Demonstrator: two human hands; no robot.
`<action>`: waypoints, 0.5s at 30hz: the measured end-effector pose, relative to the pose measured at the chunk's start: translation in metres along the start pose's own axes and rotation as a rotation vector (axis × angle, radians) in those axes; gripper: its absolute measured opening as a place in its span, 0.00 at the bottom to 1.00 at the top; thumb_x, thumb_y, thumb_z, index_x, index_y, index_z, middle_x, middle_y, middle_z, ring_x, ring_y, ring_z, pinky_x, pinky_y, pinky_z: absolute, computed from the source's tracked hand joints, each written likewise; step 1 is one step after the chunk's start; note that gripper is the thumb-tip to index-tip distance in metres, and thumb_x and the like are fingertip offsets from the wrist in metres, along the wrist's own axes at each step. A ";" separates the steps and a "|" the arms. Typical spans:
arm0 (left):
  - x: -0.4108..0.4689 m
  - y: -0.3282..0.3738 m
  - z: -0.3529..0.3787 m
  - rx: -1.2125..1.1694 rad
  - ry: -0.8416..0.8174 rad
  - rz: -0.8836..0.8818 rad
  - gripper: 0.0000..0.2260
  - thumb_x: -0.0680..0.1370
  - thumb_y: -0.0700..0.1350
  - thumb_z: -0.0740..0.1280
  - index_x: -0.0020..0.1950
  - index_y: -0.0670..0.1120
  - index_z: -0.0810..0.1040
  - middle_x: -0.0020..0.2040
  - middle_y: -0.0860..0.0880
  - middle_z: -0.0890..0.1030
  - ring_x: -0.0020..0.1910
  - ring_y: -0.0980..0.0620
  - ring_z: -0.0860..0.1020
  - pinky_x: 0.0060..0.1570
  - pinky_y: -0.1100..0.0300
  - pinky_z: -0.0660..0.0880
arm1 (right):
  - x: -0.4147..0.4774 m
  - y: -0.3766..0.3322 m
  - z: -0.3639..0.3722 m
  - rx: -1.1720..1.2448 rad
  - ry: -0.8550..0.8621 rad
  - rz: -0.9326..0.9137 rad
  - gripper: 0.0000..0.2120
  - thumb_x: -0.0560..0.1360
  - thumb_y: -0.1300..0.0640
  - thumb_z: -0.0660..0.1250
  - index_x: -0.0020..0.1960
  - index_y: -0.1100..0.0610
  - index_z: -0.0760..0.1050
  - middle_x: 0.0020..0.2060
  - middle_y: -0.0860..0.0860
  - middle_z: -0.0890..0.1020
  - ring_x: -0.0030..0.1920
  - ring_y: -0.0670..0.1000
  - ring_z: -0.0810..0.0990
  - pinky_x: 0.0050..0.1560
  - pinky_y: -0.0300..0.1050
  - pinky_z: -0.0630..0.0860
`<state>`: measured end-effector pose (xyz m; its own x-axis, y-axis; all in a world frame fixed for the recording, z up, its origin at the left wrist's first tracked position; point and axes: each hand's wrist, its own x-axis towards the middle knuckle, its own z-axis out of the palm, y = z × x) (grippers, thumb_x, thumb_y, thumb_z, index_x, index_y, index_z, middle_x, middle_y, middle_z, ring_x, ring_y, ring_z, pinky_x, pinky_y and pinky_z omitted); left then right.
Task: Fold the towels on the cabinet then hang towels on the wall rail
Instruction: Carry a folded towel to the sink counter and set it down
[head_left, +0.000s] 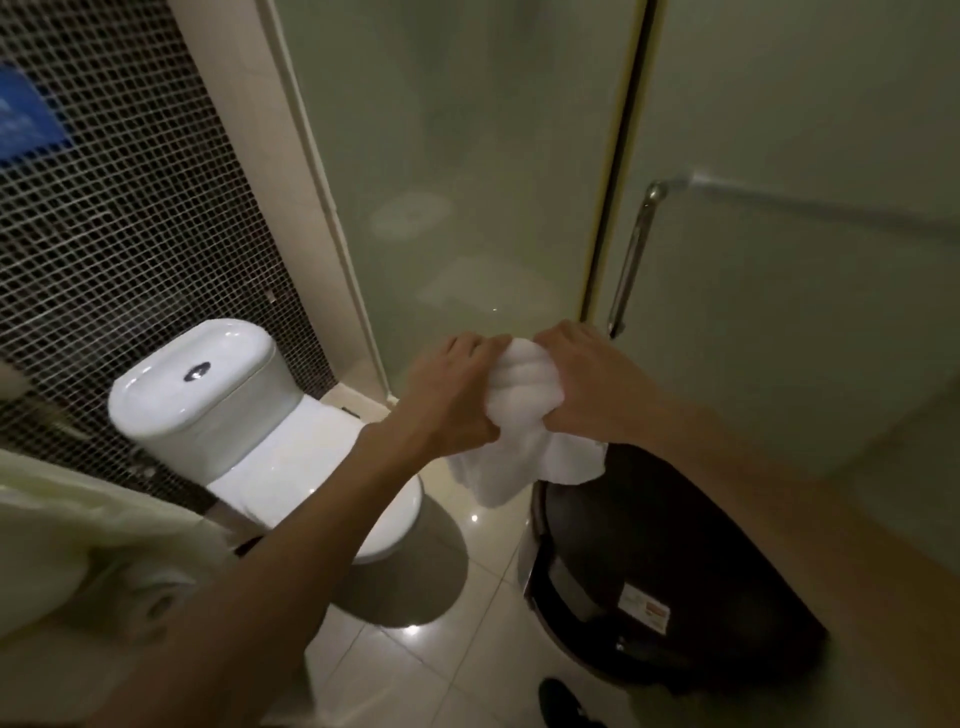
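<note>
The left hand (457, 395) is clenched on the left side of a small white terry towel (522, 379), and the right hand (587, 384) grips the right side. The 2 hands are close together, w/ the cloth bunched in a ribbed lump between them. One loose end hangs below the wrists. The towel is held in the air before the frosted glass shower panel (457, 182). The white ceramic toilet (234, 405) is lower left of it and the black round waste bin (649, 561) lower right.

I judge this towel light, soft and fully limp: not fragile, not slippery, since the terry catches on skin. It will sag wherever it is not held. Better to take it by 2 corners of one edge, so it falls flat for folding.

Hard to see, from the left:
- A pale blurred shape at the left edge; I cannot tell what it is.
- A blue sign (26, 119) on the dark mosaic wall, cut off, text not readable.
- The fingertips, sunk in the cloth.
- The towel's corners and full size.
- Only dim shapes behind the glass.
- A pale band right of the chrome door handle (631, 254); maybe a rail, not sure.
- No cabinet in view.
</note>
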<state>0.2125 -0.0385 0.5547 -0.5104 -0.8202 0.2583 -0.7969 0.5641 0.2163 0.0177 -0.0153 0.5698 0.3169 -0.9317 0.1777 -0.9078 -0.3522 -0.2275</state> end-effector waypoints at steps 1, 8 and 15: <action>0.003 0.000 0.002 0.001 -0.004 -0.026 0.39 0.61 0.51 0.75 0.71 0.47 0.67 0.61 0.45 0.74 0.59 0.44 0.71 0.53 0.51 0.72 | 0.006 0.006 0.003 0.014 -0.008 -0.023 0.35 0.64 0.50 0.74 0.66 0.59 0.67 0.57 0.54 0.72 0.57 0.55 0.70 0.55 0.50 0.71; 0.013 -0.003 0.020 0.064 -0.026 -0.240 0.39 0.62 0.53 0.75 0.70 0.46 0.67 0.61 0.45 0.74 0.56 0.43 0.71 0.50 0.51 0.70 | 0.050 0.032 0.018 0.071 -0.095 -0.187 0.34 0.64 0.50 0.74 0.66 0.57 0.67 0.58 0.53 0.72 0.58 0.54 0.69 0.50 0.48 0.72; -0.011 -0.018 0.018 0.140 -0.055 -0.470 0.39 0.62 0.53 0.74 0.71 0.49 0.66 0.60 0.46 0.73 0.56 0.43 0.71 0.49 0.51 0.72 | 0.083 0.011 0.039 0.143 -0.211 -0.384 0.30 0.64 0.52 0.73 0.64 0.58 0.68 0.56 0.53 0.72 0.57 0.54 0.70 0.48 0.48 0.72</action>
<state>0.2269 -0.0412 0.5306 -0.0985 -0.9888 0.1120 -0.9789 0.1165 0.1676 0.0448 -0.1003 0.5449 0.6855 -0.7237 0.0795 -0.6712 -0.6705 -0.3162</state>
